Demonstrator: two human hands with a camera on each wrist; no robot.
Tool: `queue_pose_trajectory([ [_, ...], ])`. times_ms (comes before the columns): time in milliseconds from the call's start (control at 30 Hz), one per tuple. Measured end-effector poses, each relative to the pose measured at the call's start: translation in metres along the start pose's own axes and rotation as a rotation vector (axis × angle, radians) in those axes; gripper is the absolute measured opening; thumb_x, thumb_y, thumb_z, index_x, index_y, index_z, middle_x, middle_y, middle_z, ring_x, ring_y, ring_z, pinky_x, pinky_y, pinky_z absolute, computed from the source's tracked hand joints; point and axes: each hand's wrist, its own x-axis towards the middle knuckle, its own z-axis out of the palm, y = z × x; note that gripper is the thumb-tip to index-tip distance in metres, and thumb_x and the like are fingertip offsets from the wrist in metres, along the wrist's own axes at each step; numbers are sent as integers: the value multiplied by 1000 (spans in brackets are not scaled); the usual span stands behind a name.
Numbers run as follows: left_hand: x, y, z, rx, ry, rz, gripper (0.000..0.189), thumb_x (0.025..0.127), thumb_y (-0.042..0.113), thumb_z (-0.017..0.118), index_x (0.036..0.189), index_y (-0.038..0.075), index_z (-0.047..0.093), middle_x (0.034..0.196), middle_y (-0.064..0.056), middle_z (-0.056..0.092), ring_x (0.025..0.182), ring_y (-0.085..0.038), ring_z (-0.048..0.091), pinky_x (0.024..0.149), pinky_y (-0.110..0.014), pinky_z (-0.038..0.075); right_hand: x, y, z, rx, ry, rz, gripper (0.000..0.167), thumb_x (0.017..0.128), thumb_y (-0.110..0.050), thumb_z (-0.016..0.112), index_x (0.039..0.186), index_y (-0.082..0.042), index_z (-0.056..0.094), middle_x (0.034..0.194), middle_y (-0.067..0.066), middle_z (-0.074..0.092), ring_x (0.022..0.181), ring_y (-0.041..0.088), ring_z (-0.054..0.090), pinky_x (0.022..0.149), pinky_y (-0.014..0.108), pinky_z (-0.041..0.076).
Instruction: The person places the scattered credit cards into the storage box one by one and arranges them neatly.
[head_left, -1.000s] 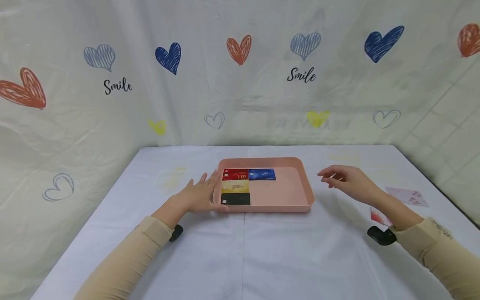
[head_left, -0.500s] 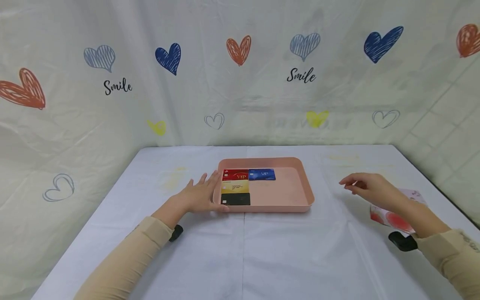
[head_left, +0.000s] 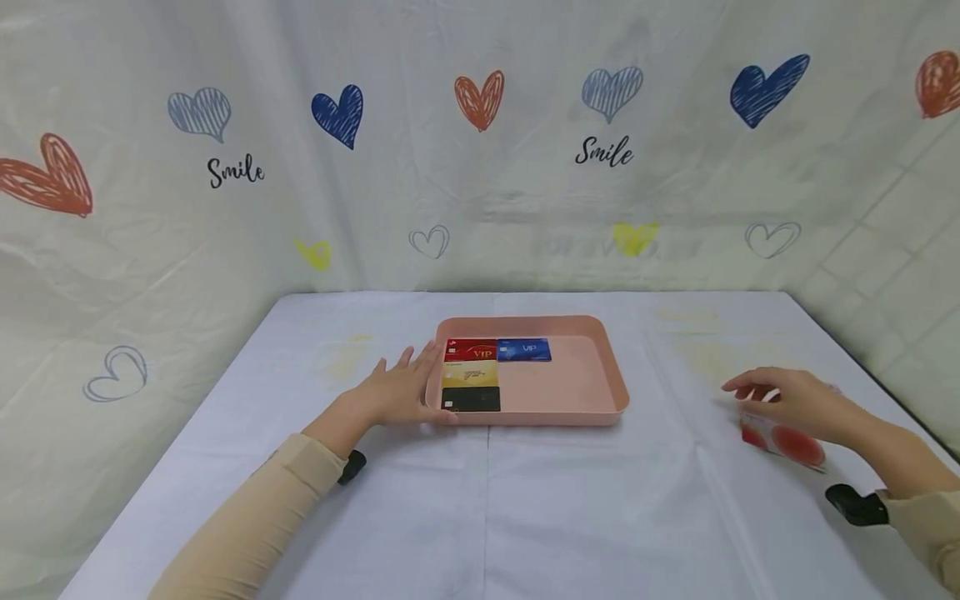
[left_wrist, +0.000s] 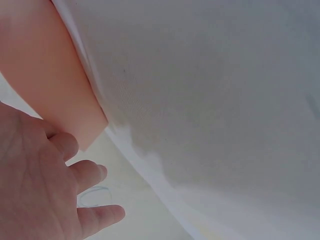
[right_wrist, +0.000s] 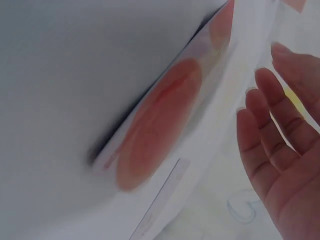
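Observation:
My left hand (head_left: 397, 392) rests with spread fingers along the left end of a pink tray (head_left: 562, 387), thumb at the front corner. The left wrist view shows its fingers beside the tray's outer wall (left_wrist: 50, 65). Inside the tray lie a red VIP card (head_left: 470, 348), a gold card (head_left: 470, 372) and a black card (head_left: 472, 400) in a column, with a blue VIP card (head_left: 523, 349) beside the red one. My right hand (head_left: 802, 404), fingers loosely bent and holding nothing, hovers over a white card with red round shapes (head_left: 798, 447), partly covering it.
Beyond the red-patterned card, a second, pale card (right_wrist: 160, 200) shows in the right wrist view; the right hand mostly hides it in the head view. A white cloth (head_left: 585, 508) covers the table. Behind stands a white curtain (head_left: 525, 192) printed with hearts.
My right hand has moved right and toward me, away from the tray's right side to above the red-patterned card. The left hand, tray and cards in it have stayed put.

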Motion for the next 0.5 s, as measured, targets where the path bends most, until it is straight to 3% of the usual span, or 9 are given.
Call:
queue_pose_trajectory([
  [200,-2,1,0,-6,7,9,123,83,79,63,166,10,4,172,-8,7,155,-39,8,117,-71,9,-13,19,-2,29,-47,65,34,90,-16,79,118,1,71,98,-1,62,81,-1,50,65,23,53],
  [500,-1,1,0,-1,-1,1,124,82,80,62,166,10,2,172,-8,6,156,-38,7,117,-70,8,-26,46,-7,140,-127,21,32,92,-7,74,115,14,65,92,-3,56,78,-2,52,65,23,51],
])
